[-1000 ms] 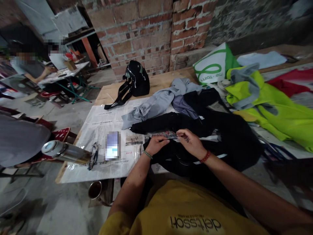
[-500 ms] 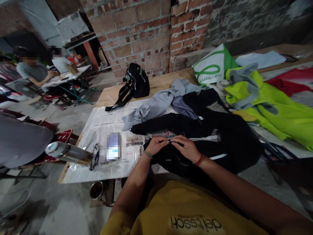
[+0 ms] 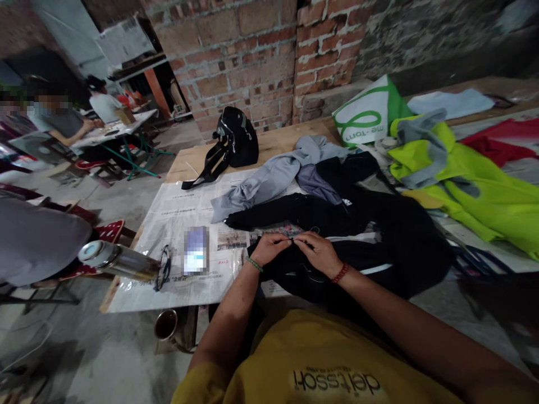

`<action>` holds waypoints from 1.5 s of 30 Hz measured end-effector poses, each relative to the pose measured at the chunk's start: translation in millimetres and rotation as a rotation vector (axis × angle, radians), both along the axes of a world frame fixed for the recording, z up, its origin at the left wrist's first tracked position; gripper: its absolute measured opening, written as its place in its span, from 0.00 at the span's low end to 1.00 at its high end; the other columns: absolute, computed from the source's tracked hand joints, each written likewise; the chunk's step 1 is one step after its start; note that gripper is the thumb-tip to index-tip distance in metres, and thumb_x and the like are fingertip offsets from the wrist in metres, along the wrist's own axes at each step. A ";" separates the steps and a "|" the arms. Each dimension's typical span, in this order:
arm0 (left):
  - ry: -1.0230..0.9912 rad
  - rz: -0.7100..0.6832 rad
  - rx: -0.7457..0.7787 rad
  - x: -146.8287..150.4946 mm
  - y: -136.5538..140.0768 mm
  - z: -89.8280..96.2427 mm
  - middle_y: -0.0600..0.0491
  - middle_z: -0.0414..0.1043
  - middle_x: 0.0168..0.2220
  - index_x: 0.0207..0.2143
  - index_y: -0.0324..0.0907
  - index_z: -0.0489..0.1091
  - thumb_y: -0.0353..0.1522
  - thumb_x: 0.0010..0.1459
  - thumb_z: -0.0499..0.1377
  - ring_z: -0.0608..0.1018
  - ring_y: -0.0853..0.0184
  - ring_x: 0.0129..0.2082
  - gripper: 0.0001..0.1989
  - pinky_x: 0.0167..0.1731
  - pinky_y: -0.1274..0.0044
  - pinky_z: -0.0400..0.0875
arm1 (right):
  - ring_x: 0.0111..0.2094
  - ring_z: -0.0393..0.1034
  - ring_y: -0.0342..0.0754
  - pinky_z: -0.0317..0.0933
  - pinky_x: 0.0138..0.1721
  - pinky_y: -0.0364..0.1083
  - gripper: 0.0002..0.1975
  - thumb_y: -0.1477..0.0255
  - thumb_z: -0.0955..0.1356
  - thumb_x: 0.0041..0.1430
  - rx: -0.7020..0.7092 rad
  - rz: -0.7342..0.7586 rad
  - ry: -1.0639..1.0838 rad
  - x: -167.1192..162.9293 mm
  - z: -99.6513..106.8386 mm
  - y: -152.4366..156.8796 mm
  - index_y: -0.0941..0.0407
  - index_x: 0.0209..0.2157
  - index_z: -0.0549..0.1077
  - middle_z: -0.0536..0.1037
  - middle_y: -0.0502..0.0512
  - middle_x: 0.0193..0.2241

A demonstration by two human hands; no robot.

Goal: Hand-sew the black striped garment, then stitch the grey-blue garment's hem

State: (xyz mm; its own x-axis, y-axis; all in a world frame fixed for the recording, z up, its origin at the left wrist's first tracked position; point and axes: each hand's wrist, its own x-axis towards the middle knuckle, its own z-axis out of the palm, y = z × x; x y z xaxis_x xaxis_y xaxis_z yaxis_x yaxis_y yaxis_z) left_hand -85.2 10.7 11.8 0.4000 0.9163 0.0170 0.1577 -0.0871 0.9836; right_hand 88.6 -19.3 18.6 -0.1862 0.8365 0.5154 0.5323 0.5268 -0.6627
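My left hand (image 3: 273, 247) and my right hand (image 3: 318, 252) meet over a black garment (image 3: 305, 276) spread at the table's front edge. The thumb and fingers of each are pinched together, their tips almost touching. Between them a small dark bit shows, probably black cloth of the garment; its detail is too small to make out. White stripes run along the garment to the right of my hands. Behind them lies a black sleeve-like piece (image 3: 290, 210), and beyond it a grey garment (image 3: 269, 179).
Newspaper under clear plastic covers the table (image 3: 160, 207). On the left are a phone (image 3: 196, 251), glasses (image 3: 165, 266) and a steel flask (image 3: 118, 261). At the back stand a black bag (image 3: 240, 137) and a green-white bag (image 3: 370, 112); yellow-green clothing (image 3: 467, 174) lies right. A mug (image 3: 165, 324) sits below the edge.
My hands stay pinched at nearly the same spot, with my right fingers shifted very slightly. The view has tilted a little. Nothing else on the table has visibly moved.
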 end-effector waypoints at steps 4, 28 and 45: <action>-0.010 0.010 -0.031 0.3 -0.2 0.6 0.54 0.70 0.24 0.27 0.37 0.74 0.43 0.47 0.61 0.67 0.72 0.25 0.17 0.30 0.78 0.62 | 0.32 0.71 0.45 0.64 0.35 0.43 0.07 0.70 0.62 0.59 -0.025 0.003 0.024 -1.8 -0.2 1.7 0.54 0.31 0.72 0.76 0.52 0.29; -0.026 -0.010 -0.074 -1.3 -3.5 7.8 0.57 0.61 0.20 0.24 0.37 0.70 0.43 0.49 0.59 0.61 0.75 0.22 0.16 0.24 0.81 0.55 | 0.25 0.65 0.42 0.60 0.29 0.42 0.05 0.68 0.67 0.51 -0.286 -0.091 0.348 -9.0 15.5 11.5 0.55 0.27 0.67 0.71 0.48 0.23; -0.035 0.003 -0.034 -3.4 0.2 4.7 0.56 0.65 0.22 0.23 0.36 0.71 0.41 0.47 0.61 0.64 0.75 0.24 0.15 0.28 0.80 0.58 | 0.40 0.73 0.48 0.68 0.32 0.44 0.09 0.65 0.70 0.49 -0.662 0.138 1.113 26.2 54.7 27.9 0.53 0.29 0.67 0.76 0.49 0.30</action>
State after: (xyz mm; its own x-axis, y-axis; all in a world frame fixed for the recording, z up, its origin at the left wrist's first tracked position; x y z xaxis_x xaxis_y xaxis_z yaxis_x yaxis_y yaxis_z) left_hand -88.7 10.9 16.5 0.3971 0.9178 0.0000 0.1233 -0.0533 0.9909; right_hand 114.7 8.6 73.4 -0.0328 0.9981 -0.0526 -0.4994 -0.0620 -0.8641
